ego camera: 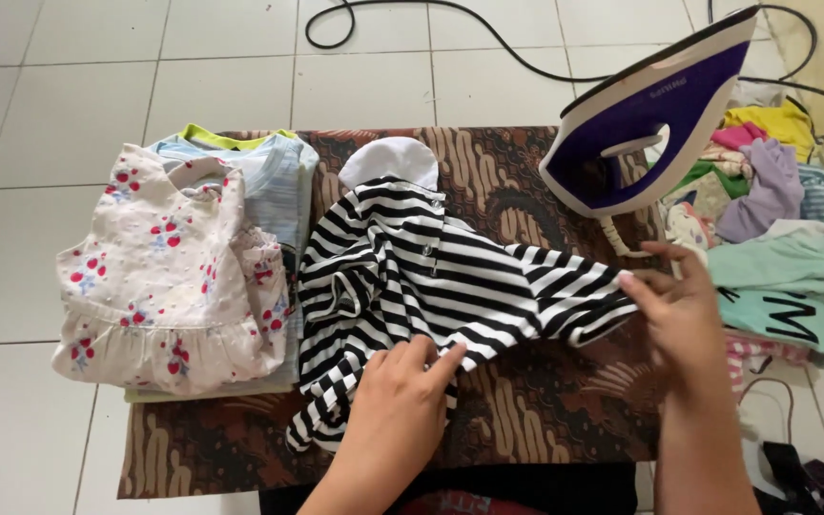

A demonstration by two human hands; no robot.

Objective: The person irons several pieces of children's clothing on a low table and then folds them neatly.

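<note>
Two hands on the striped shirt (412, 277), mid-frame on the batik cloth (526, 401): your left hand (398, 405) presses the hem flat, open; your right hand (684, 310) pinches the sleeve end. Smoothing step; iron (646, 110) stands upper right.

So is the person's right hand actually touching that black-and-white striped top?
Touching. The head view shows the right hand with its fingertips pinching the sleeve end of the striped top, with no gap between them.
</note>
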